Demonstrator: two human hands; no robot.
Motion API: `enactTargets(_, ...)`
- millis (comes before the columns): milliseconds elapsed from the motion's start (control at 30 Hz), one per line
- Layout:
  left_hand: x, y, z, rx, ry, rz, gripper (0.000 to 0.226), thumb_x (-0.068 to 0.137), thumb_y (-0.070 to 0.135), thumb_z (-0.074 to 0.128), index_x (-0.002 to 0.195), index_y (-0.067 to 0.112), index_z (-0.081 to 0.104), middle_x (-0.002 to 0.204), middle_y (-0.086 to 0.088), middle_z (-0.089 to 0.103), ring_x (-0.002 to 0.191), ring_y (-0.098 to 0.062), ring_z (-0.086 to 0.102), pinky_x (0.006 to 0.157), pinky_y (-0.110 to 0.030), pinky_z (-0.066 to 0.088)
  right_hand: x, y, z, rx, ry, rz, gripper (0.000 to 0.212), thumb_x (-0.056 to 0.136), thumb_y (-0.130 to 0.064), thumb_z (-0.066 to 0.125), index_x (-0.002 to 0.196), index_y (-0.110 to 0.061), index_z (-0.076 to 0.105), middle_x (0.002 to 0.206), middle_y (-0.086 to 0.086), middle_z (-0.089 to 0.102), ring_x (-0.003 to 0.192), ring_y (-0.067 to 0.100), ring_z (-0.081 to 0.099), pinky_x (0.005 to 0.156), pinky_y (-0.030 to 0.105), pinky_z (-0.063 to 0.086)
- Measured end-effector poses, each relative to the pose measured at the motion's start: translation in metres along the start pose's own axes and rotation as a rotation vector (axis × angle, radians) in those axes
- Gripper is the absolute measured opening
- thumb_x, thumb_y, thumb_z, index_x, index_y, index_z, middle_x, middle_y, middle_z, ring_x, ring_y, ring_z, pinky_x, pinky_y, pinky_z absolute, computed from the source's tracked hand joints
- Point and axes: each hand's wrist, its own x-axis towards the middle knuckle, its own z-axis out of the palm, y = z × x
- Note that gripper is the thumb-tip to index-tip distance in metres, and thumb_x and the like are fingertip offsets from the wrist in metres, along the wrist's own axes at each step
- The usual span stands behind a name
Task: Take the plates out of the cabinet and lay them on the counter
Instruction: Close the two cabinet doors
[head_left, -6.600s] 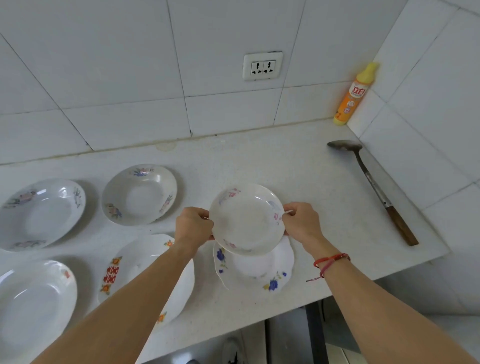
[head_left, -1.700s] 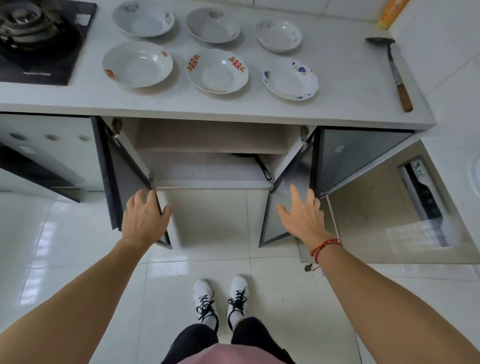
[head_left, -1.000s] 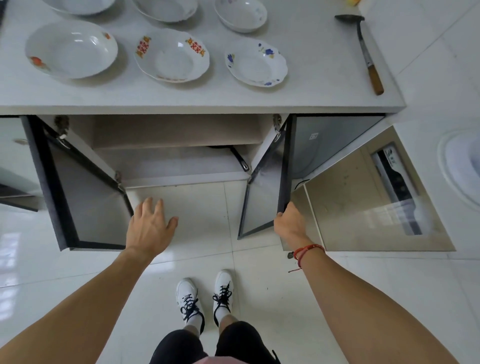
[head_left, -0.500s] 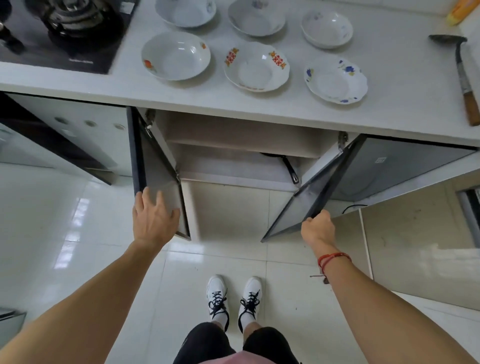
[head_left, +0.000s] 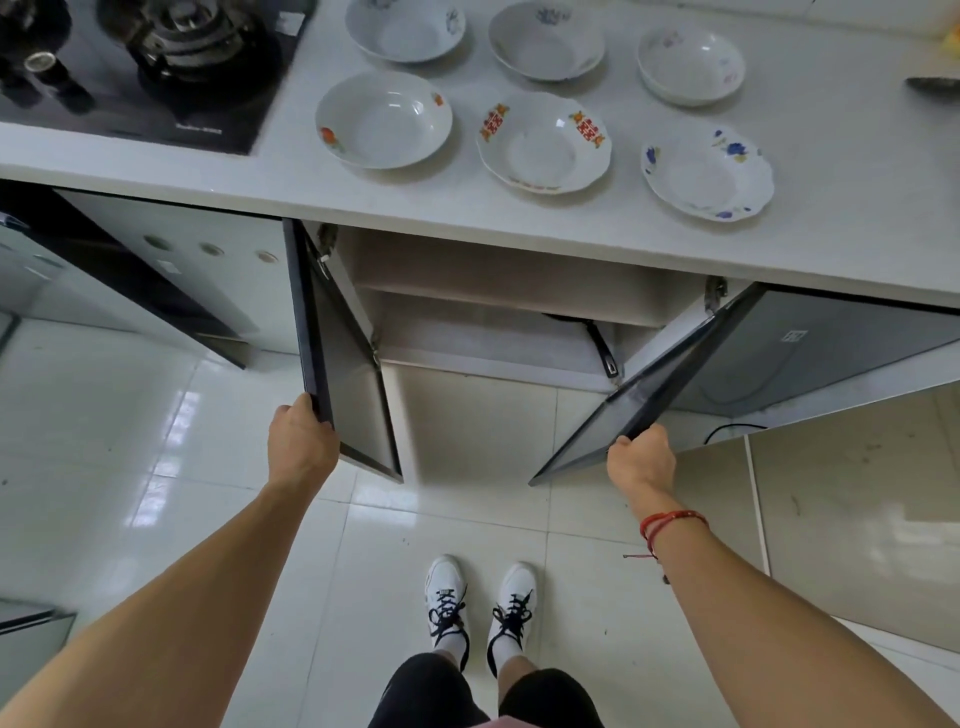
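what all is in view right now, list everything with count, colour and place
plates: six, white with coloured patterns, two rows on the counter
counter: one, pale grey, across the top
gas stove: one, black, counter's far left
utensil: one, dark, cut off at the right edge
cabinet: one, beige inside, under the counter
left door and right door: two, dark-framed, swung open
handle: one, black, inside the cabinet at right
floor: glossy white tiles
shoes: two, white, black laces, bottom centre
bracelet: one, red, right wrist
left hand: grips the left door's edge
right hand: grips the right door's edge
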Motion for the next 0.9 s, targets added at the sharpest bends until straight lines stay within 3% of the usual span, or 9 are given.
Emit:
enactTargets(167, 0.008, 0.012, 0.007, -0.024, -0.045, 0.011, 0.017, 0.091, 0.005, 0.058, 0.107, 0.0, 0.062, 0.097, -0.016, 0.066, 0.079, -0.031, 0.058, 0.074, -0.038, 0.055, 0.009, -0.007, 0.003, 0.084, -0.025, -0.002, 0.026, 0.097, -0.009, 0.055, 0.12, 0.003, 0.055, 0.113, 0.021, 0.066, 0.105, 0.037, 0.063, 0.076, 0.03, 0.042)
enactTargets(333, 0.01, 0.04, 0.018, -0.157, -0.102, -0.04, 0.011, 0.087, 0.005, 0.06, 0.096, 0.001, 0.064, 0.079, -0.01, 0.066, 0.066, -0.022, 0.056, 0.051, -0.021, 0.04, 0.017, -0.018, 0.012, 0.198, -0.067, 0.008, 0.02, 0.093, -0.011, 0.061, 0.113, -0.004, 0.061, 0.104, 0.015, 0.072, 0.098, 0.032, 0.069, 0.072, 0.026, 0.046)
enactTargets(433, 0.012, 0.06, 0.029, -0.236, -0.13, -0.061, 0.011, 0.087, 0.011, 0.064, 0.095, 0.003, 0.066, 0.08, -0.008, 0.068, 0.067, -0.022, 0.059, 0.056, -0.024, 0.044, 0.02, -0.028, 0.017, 0.261, -0.085, 0.029, 0.018, 0.093, -0.01, 0.061, 0.111, -0.004, 0.059, 0.099, 0.015, 0.072, 0.088, 0.028, 0.071, 0.055, 0.022, 0.041)
enactTargets(600, 0.017, 0.097, 0.046, -0.486, -0.179, -0.148, 0.008, 0.086, 0.012, 0.069, 0.094, 0.008, 0.069, 0.08, -0.007, 0.073, 0.079, -0.026, 0.07, 0.056, -0.025, 0.048, 0.031, -0.046, 0.025, 0.369, -0.155, 0.063, 0.018, 0.092, -0.007, 0.063, 0.109, 0.0, 0.059, 0.094, 0.015, 0.072, 0.058, 0.011, 0.066, 0.044, 0.018, 0.043)
enactTargets(767, 0.032, 0.134, 0.059, -0.686, -0.207, -0.265, 0.015, 0.084, 0.008, 0.073, 0.098, 0.008, 0.067, 0.077, -0.003, 0.071, 0.074, -0.023, 0.072, 0.062, -0.025, 0.054, 0.047, -0.066, 0.034, 0.482, -0.215, 0.096, 0.009, 0.091, -0.008, 0.066, 0.095, -0.008, 0.058, 0.085, 0.006, 0.071, 0.063, 0.013, 0.069, 0.053, 0.016, 0.043)
enactTargets(900, 0.05, 0.162, 0.072, -0.758, -0.237, -0.319, 0.016, 0.084, 0.011, 0.075, 0.095, 0.008, 0.064, 0.081, -0.005, 0.071, 0.075, -0.023, 0.073, 0.07, -0.028, 0.056, 0.061, -0.089, 0.042, 0.557, -0.26, 0.086, 0.019, 0.09, -0.007, 0.068, 0.083, -0.015, 0.053, 0.081, 0.005, 0.071, 0.065, 0.014, 0.07, 0.058, 0.018, 0.045)
